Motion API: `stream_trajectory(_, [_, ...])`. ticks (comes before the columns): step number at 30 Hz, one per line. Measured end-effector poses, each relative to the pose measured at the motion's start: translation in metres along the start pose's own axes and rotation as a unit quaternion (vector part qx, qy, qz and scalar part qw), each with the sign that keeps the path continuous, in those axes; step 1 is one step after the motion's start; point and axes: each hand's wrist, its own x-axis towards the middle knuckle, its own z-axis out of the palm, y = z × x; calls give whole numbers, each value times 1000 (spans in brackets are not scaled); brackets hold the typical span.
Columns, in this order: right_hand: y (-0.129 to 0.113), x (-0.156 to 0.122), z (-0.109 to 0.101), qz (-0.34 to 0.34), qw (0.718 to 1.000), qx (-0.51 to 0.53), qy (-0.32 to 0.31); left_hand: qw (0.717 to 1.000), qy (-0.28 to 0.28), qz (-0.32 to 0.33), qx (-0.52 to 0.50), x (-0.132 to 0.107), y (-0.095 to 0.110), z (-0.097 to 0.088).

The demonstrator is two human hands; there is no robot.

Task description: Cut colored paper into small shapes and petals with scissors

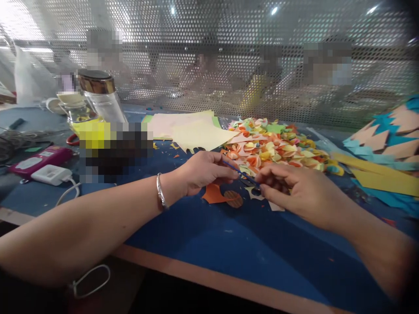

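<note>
A thin, dark blue strip-like piece [242,174] spans the gap between my two hands, above the table; its exact kind is hard to make out. My left hand [206,171], with a silver bangle at the wrist, pinches one end between thumb and fingers. At the other end, my right hand [288,189] has its thumb and curled fingers closed on it. Below them lie an orange paper scrap [214,194], a round brown disc [233,199] and a pale cut-out scrap [253,193]. Just behind is a heap of folded coloured paper pieces [262,148].
Paper sheets [183,124] lie at the back, before a perforated metal screen [196,78] with people behind it. Left stand a gold-capped bottle [104,96], a white charger [51,174] and a magenta device [41,161]. Layered blue and peach paper [389,135] sits right.
</note>
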Motion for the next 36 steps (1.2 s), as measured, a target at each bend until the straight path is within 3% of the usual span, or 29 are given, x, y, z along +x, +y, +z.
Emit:
stream_trajectory(10, [-1, -3, -8, -46, 998, -39, 30, 1000, -7, -14, -14, -4, 2, 0])
stream_trajectory(21, [0, -1, -11, -78, 994, -77, 15, 998, -45, -14, -35, -5, -1, 0])
stream_trajectory(29, [1, -2, -7, -108, 992, -63, 23, 1000, 0, -17, 8, -7, 3, 4])
stream_trajectory(36, [0, -2, -7, -100, 993, -61, 19, 999, -37, -21, 23, -6, 2, -3])
